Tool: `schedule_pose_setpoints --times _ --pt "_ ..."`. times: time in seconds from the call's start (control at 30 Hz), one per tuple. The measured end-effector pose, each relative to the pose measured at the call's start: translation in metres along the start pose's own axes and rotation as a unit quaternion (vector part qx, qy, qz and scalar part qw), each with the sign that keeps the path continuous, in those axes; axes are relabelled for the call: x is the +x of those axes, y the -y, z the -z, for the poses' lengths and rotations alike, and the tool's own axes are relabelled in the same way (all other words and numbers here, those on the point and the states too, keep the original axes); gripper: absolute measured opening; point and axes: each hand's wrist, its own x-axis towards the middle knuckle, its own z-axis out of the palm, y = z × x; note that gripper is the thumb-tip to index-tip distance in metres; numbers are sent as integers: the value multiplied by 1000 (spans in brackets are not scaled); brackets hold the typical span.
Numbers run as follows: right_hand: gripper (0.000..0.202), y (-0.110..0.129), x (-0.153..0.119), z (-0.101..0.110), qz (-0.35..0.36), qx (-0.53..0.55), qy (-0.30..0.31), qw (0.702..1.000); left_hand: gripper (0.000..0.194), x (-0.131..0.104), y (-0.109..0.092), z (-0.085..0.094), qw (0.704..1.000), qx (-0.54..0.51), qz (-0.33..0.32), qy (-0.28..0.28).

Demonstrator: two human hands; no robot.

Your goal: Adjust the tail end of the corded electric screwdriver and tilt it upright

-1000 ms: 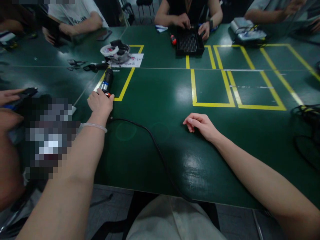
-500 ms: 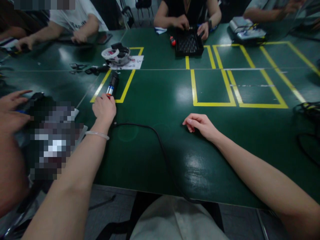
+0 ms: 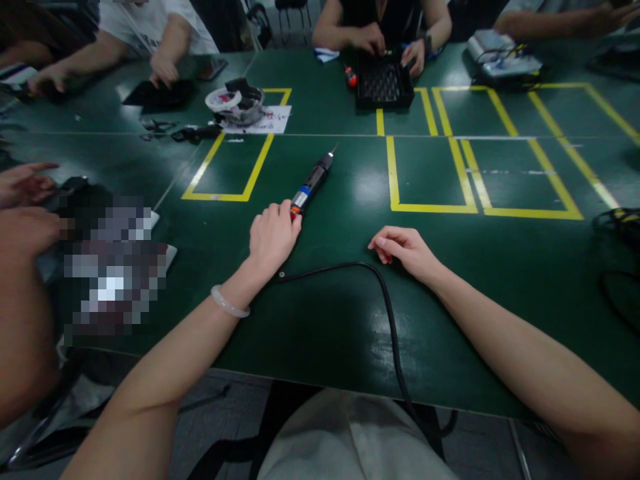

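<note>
The fingers (image 3: 284, 209) of the left hand (image 3: 271, 235) are wrapped around the back end of one power screwdriver (image 3: 312, 184), covering that part. It is in the middle of the table, to the right of the left yellow tape box, and its thin tip points away and a bit right. The right hand (image 3: 403, 248) rests on the table near it, fingers bent in; I cannot tell if they close all the way. So there are two hands, one screwdriver, and one bracelet (image 3: 227, 303) on the left wrist. One black cord (image 3: 389, 300) comes out by that wrist, bends between the two arms and drops over the near edge. Farther off are one black tray (image 3: 385, 100), one small red thing (image 3: 351, 78) beside it, a messy pile (image 3: 240, 107) on one white paper (image 3: 277, 120), and silver boxes (image 3: 505, 57) with wires. More black cables (image 3: 620, 220) lie at the right side. Yellow tape (image 3: 435, 208) makes three boxes with near edges I can count. The table (image 3: 330, 320) is dark green and shiny, with a thin seam across. Around it sit at least four other people, some with hands busy. Grey floor (image 3: 237, 397) shows below.
</note>
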Motion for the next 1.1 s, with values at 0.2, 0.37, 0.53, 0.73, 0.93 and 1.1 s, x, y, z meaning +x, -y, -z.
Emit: schedule_pose_setpoints --times 0.2,0.37,0.53,0.73,0.93,1.1 --pt "31 -3 0 -3 21 -2 -13 1000 44 -15 -61 8 992 -35 -121 -3" --pt "36 -10 0 -6 59 -27 -2 998 45 -27 -92 10 980 -61 -190 -11" --pt "28 -9 1 -7 45 -42 -11 998 57 -31 -93 12 975 -81 -205 2" --pt "39 -3 4 -4 -36 12 -50 998 64 -32 -87 12 972 -103 -209 12" --pt "41 -2 4 -3 -45 25 -41 998 64 -33 -87 12 972 -107 -210 16" --pt "39 -4 2 -4 -18 14 -27 999 63 -32 -86 11 971 -112 -211 11"
